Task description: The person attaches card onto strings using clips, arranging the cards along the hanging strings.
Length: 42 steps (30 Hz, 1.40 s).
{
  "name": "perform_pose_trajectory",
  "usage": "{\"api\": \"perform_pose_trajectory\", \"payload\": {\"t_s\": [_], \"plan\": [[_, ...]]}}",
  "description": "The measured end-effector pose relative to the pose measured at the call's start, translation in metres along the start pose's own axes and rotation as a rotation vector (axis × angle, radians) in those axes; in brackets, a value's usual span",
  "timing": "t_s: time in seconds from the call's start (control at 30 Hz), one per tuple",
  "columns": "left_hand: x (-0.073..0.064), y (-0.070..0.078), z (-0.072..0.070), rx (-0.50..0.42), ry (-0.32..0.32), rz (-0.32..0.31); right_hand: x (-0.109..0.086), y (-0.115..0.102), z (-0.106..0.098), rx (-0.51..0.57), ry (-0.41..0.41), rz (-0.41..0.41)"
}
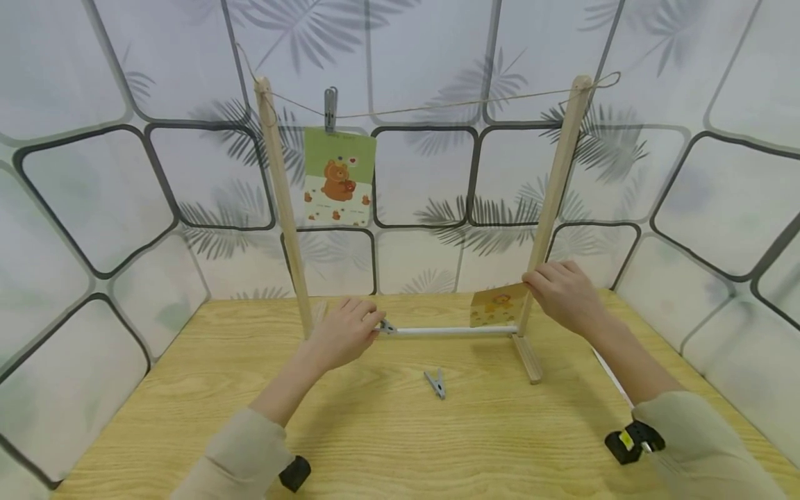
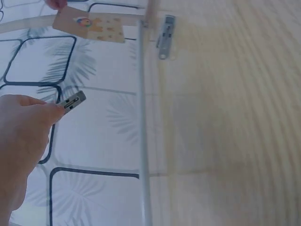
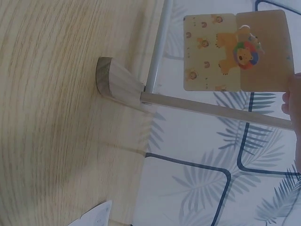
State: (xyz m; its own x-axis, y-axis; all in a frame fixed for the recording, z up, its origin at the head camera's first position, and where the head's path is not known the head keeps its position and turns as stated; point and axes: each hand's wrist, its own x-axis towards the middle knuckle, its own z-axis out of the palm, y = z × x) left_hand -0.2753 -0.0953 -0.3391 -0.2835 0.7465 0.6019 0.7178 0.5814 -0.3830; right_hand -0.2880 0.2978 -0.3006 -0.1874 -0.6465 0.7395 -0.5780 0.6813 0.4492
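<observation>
My left hand [image 1: 346, 332] pinches a grey clothespin [image 2: 73, 101] between thumb and fingers, near the left post. My right hand [image 1: 564, 293] holds a brown-and-cream card with a lion on it [image 3: 238, 52] by its upper edge, beside the right post. A second grey clothespin [image 1: 437, 384] lies on the table in front of the white crossbar [image 1: 456, 330]. At the upper left, a green-and-white bear card [image 1: 339, 177] hangs from a string [image 1: 431, 107], fixed by another clothespin [image 1: 330, 110].
The string runs between two wooden posts [image 1: 284, 201], each with a wooden foot [image 1: 528, 360] on the wood-grain table [image 1: 387, 444]. A piece of white paper [image 3: 96, 215] lies at the right. Patterned curtain [image 1: 425, 264] surrounds the table's back and sides.
</observation>
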Motion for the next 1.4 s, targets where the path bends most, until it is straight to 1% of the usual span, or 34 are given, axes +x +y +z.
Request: {"api": "perform_pose_trajectory", "payload": {"t_s": [0.13, 0.3, 0.47, 0.6, 0.7, 0.83, 0.97, 1.1, 1.27, 1.4], "plan": [[0.008, -0.004, -0.009, 0.043, 0.045, 0.003, 0.001, -0.002, 0.001, 0.013, -0.005, 0.005], [0.015, -0.008, -0.013, 0.047, 0.108, 0.016, 0.000, -0.005, 0.001, 0.035, -0.017, 0.009], [0.020, -0.008, -0.016, 0.067, 0.136, 0.027, -0.001, -0.006, 0.002, 0.049, -0.014, 0.003], [0.027, -0.009, -0.019, 0.075, 0.163, 0.036, 0.001, -0.005, 0.001, 0.049, 0.002, -0.011], [0.033, -0.011, -0.023, 0.065, 0.181, 0.021, 0.005, -0.004, 0.000, 0.049, 0.015, -0.012], [0.042, -0.016, -0.032, 0.048, 0.195, -0.023, 0.012, -0.001, -0.001, 0.041, 0.008, 0.008], [0.051, -0.019, -0.041, 0.037, 0.187, -0.050, 0.017, 0.001, -0.003, 0.040, 0.000, 0.021], [0.057, -0.020, -0.048, 0.017, 0.181, -0.067, 0.020, 0.001, -0.003, 0.054, 0.005, 0.020], [0.064, -0.021, -0.052, 0.012, 0.233, -0.068, 0.025, 0.000, 0.001, 0.070, 0.019, 0.021], [0.070, -0.023, -0.056, 0.038, 0.273, -0.065, 0.029, -0.002, 0.004, 0.082, 0.016, 0.010]]}}
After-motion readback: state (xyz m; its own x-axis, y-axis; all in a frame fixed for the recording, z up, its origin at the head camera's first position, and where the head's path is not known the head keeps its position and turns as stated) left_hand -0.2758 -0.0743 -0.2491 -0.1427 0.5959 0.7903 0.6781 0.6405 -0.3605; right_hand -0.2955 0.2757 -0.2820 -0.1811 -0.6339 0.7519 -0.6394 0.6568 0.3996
